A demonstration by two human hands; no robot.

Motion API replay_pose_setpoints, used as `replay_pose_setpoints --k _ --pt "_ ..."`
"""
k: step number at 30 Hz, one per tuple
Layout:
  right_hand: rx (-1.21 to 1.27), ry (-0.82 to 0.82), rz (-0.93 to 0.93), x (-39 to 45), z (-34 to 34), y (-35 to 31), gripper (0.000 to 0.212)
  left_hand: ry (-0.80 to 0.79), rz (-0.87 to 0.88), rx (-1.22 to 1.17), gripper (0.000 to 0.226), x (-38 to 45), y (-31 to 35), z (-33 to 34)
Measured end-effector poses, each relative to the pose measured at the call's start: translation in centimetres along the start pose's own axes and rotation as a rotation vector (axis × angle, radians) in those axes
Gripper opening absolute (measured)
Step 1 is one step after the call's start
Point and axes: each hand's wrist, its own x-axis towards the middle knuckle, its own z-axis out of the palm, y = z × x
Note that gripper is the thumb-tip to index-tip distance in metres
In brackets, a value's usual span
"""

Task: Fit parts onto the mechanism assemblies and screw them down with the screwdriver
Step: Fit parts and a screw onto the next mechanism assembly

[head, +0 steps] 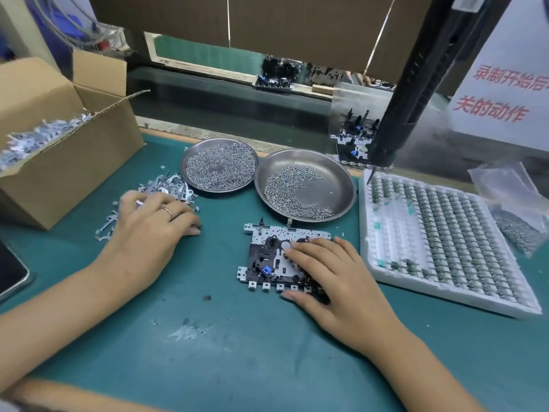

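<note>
Fingers (300, 254) of the right hand (341, 281) lie flat across the mechanism assembly (267, 260), left hand (151, 221) rummaging the bracket pile (169, 185) under its fingertips, so nothing looks screwed yet, screwdriver (398, 108) hanging untouched beyond.

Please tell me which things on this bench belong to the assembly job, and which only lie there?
For the job:
mechanism assembly under the right hand
loose metal parts under the left hand
two screw dishes
hanging screwdriver

Just lying about:
plastic bag
dark device at the left edge
</note>
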Motion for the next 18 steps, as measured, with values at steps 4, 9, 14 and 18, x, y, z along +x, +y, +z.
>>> replay_pose_setpoints --k 4,9,14,18 --pt "0.057 0.005 0.008 -0.2 -0.1 0.1 0.047 -0.069 -0.091 -0.037 0.036 0.6 0.7 -1.2" --pt "0.310 0.264 0.055 -0.1 -0.2 0.1 0.028 -0.163 -0.463 -0.727 0.011 2.2 2.1 -2.5" --pt "0.520 0.440 0.146 0.3 0.0 -0.6 0.020 -0.209 -0.511 -1.167 0.007 3.7 5.4 -2.8" --pt "0.674 0.387 0.244 0.9 -0.2 -1.0 0.024 -0.321 -0.355 -1.413 0.015 3.8 8.4 -2.0"
